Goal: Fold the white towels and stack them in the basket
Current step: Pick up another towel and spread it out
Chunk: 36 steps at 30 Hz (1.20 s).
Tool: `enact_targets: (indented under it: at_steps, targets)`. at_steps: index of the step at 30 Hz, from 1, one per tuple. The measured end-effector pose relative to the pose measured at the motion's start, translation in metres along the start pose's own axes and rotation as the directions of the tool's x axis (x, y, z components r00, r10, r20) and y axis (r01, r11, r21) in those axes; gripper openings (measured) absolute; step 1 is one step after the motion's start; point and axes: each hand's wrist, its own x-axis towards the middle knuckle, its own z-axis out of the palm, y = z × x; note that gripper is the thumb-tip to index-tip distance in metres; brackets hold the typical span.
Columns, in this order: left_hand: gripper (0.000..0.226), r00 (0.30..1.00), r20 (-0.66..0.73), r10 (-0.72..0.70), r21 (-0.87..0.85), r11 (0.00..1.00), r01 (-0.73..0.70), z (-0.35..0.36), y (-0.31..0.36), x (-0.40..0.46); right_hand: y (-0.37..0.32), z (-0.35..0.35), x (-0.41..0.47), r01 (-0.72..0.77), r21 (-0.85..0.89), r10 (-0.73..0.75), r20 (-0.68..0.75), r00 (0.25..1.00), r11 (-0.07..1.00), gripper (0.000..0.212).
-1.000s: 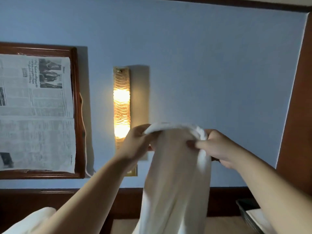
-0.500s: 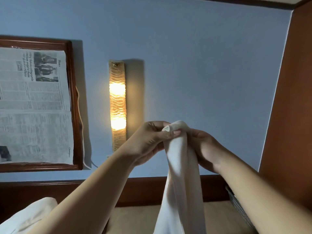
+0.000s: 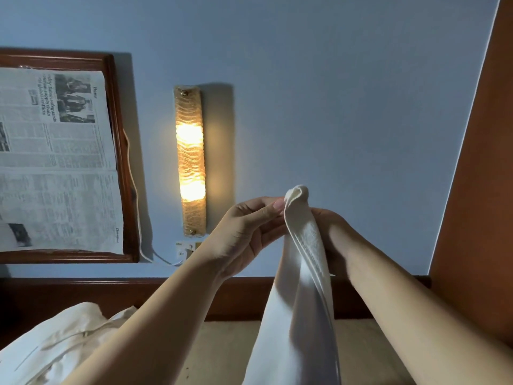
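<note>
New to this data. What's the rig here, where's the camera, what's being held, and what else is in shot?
No robot here: a person works with bare hands. The single picture comes from a wide-angle camera worn on the head, tilted up enough to catch the wall. The left hand and the right hand meet at the top of a white towel, pinching its gathered upper edge so that it hangs straight down between the forearms. At lower left lies a heap of pale cloth on a beige surface. On the blue wall are a lit wall lamp and a wooden frame covered with newspaper. The basket is not visible in this picture.
</note>
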Motion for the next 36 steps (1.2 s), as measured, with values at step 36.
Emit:
enact_targets:
  at_steps: [36]
  targets:
    - [0.038, 0.948, -0.255, 0.189, 0.888, 0.435, 0.152, 0.041, -0.035, -0.021, 0.048, -0.003, -0.087, 0.378, -0.336, -0.423, -0.070, 0.903, 0.863, 0.017]
